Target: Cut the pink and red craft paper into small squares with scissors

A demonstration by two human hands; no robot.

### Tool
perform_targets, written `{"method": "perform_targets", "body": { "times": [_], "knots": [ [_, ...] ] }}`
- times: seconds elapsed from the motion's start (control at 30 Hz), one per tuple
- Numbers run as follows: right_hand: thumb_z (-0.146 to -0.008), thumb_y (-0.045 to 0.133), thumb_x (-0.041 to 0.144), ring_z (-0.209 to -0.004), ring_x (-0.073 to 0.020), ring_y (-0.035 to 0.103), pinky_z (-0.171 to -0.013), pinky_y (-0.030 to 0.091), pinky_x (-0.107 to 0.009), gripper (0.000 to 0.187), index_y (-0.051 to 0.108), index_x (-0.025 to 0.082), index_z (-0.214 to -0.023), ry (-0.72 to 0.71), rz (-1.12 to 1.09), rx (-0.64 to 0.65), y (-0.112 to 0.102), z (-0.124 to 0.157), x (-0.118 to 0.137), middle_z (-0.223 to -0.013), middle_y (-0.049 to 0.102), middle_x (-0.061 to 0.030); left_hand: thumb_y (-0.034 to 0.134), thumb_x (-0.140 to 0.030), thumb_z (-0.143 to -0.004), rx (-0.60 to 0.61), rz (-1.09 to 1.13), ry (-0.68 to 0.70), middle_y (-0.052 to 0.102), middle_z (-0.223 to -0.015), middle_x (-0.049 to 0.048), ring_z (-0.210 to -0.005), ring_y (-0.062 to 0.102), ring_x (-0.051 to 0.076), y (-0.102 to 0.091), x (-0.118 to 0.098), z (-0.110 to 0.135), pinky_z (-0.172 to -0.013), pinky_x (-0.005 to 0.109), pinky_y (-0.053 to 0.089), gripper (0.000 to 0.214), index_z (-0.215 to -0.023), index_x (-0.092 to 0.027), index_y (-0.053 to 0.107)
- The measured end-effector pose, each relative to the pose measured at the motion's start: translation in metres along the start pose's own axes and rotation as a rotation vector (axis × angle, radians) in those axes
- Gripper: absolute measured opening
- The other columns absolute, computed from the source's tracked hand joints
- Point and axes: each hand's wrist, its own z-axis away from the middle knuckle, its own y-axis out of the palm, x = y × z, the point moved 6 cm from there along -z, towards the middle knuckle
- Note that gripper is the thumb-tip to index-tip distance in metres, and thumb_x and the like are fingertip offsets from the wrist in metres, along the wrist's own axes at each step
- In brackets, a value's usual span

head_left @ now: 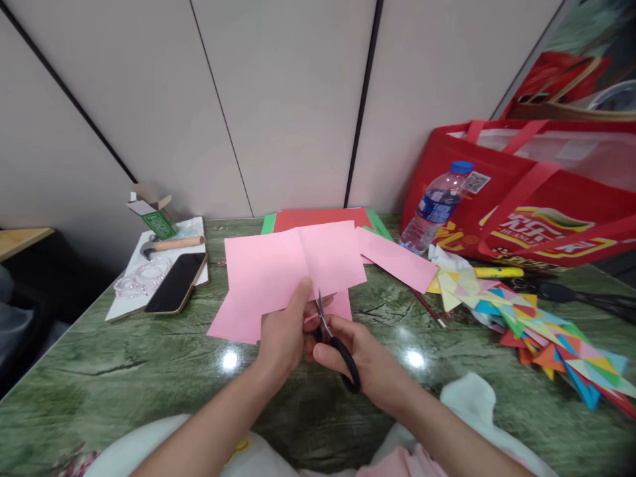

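Observation:
My left hand pinches the near edge of a creased pink sheet of paper, thumb on top, and holds it above the table. In my right hand is a pair of scissors with black handles. Their metal blades point up and away, right at the paper's near edge beside my left thumb. Whether the blades have cut into the sheet I cannot tell. Under it lies another pink sheet, partly hidden. To the right rests a narrower pink strip.
Red and green sheets lie by the wall. At left are a phone, a hammer, a beaded string and a small green box. Rightward stand a water bottle, a red bag and a folded multicoloured paper chain.

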Motion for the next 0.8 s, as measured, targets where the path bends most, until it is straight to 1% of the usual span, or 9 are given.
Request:
{"method": "perform_targets", "body": {
  "times": [0.1, 0.17, 0.23, 0.3, 0.4, 0.5, 0.6, 0.7, 0.8],
  "knots": [
    [-0.059, 0.072, 0.045, -0.066, -0.0128, 0.045, -0.063, 0.037, -0.025, 0.039, 0.054, 0.018, -0.082, -0.018, 0.019, -0.023, 0.000, -0.001, 0.002, -0.072, 0.050, 0.0019, 0.069, -0.038, -0.060, 0.015, 0.022, 0.024, 0.068, -0.073, 0.0104, -0.058, 0.062, 0.019, 0.000, 0.002, 0.000, -0.052, 0.030, 0.049, 0.040, -0.087, -0.010, 0.061],
    [-0.058, 0.073, 0.045, -0.064, -0.0124, 0.043, -0.062, 0.037, -0.025, 0.041, 0.053, 0.018, -0.081, -0.027, 0.030, -0.039, 0.000, -0.001, 0.003, -0.071, 0.048, 0.0024, 0.070, -0.037, -0.058, -0.003, 0.041, 0.038, 0.066, -0.069, 0.0085, -0.057, 0.060, 0.017, -0.001, 0.002, 0.000, -0.056, 0.029, 0.048, 0.039, -0.084, -0.009, 0.062],
    [-0.058, 0.073, 0.045, -0.063, -0.0121, 0.042, -0.061, 0.037, -0.025, 0.042, 0.052, 0.018, -0.080, -0.034, 0.036, -0.042, 0.000, -0.001, 0.003, -0.070, 0.047, 0.0024, 0.070, -0.040, -0.058, -0.027, 0.015, -0.005, 0.064, -0.063, 0.0066, -0.053, 0.057, 0.015, -0.002, 0.005, 0.002, -0.052, 0.027, 0.045, 0.038, -0.077, -0.008, 0.062],
    [-0.058, 0.072, 0.047, -0.064, -0.0123, 0.042, -0.060, 0.037, -0.025, 0.041, 0.050, 0.018, -0.078, -0.042, 0.045, -0.036, 0.000, -0.001, 0.003, -0.070, 0.046, 0.0021, 0.069, -0.044, -0.057, -0.051, -0.023, -0.053, 0.060, -0.056, 0.0039, -0.047, 0.052, 0.012, -0.003, 0.008, 0.004, -0.044, 0.024, 0.040, 0.037, -0.069, -0.009, 0.062],
    [-0.059, 0.070, 0.050, -0.065, -0.0130, 0.042, -0.061, 0.037, -0.025, 0.042, 0.049, 0.019, -0.076, -0.058, 0.076, -0.036, 0.000, -0.002, 0.002, -0.072, 0.047, 0.0014, 0.070, -0.046, -0.055, -0.096, -0.071, -0.074, 0.054, -0.050, 0.0006, -0.041, 0.043, 0.009, -0.005, 0.011, 0.006, -0.039, 0.022, 0.032, 0.037, -0.059, -0.011, 0.060],
    [-0.059, 0.069, 0.051, -0.065, -0.0132, 0.042, -0.061, 0.037, -0.026, 0.042, 0.049, 0.019, -0.078, -0.067, 0.087, -0.033, 0.000, -0.003, 0.001, -0.073, 0.048, 0.0008, 0.070, -0.047, -0.054, -0.116, -0.094, -0.053, 0.053, -0.049, -0.0001, -0.042, 0.043, 0.009, -0.007, 0.010, 0.006, -0.039, 0.022, 0.032, 0.037, -0.058, -0.012, 0.059],
    [-0.060, 0.069, 0.051, -0.063, -0.0127, 0.040, -0.058, 0.035, -0.025, 0.042, 0.050, 0.019, -0.080, -0.063, 0.084, -0.022, 0.000, -0.002, 0.000, -0.072, 0.046, 0.0014, 0.069, -0.050, -0.054, -0.123, -0.136, -0.054, 0.049, -0.045, -0.0016, -0.041, 0.040, 0.009, -0.009, 0.010, 0.006, -0.039, 0.023, 0.032, 0.038, -0.053, -0.014, 0.056],
    [-0.062, 0.069, 0.049, -0.061, -0.0119, 0.039, -0.056, 0.034, -0.025, 0.039, 0.050, 0.019, -0.078, -0.054, 0.082, -0.017, 0.000, -0.001, -0.002, -0.069, 0.045, 0.0024, 0.068, -0.052, -0.055, -0.124, -0.169, -0.051, 0.045, -0.043, -0.0022, -0.040, 0.040, 0.010, -0.010, 0.010, 0.005, -0.039, 0.023, 0.033, 0.039, -0.050, -0.016, 0.053],
    [-0.063, 0.069, 0.046, -0.060, -0.0112, 0.038, -0.055, 0.033, -0.024, 0.036, 0.049, 0.018, -0.076, -0.050, 0.078, -0.016, 0.001, 0.000, -0.003, -0.068, 0.044, 0.0030, 0.067, -0.053, -0.056, -0.114, -0.181, -0.051, 0.045, -0.042, -0.0016, -0.040, 0.041, 0.011, -0.010, 0.012, 0.004, -0.040, 0.024, 0.035, 0.039, -0.049, -0.016, 0.053]
  ]
}}
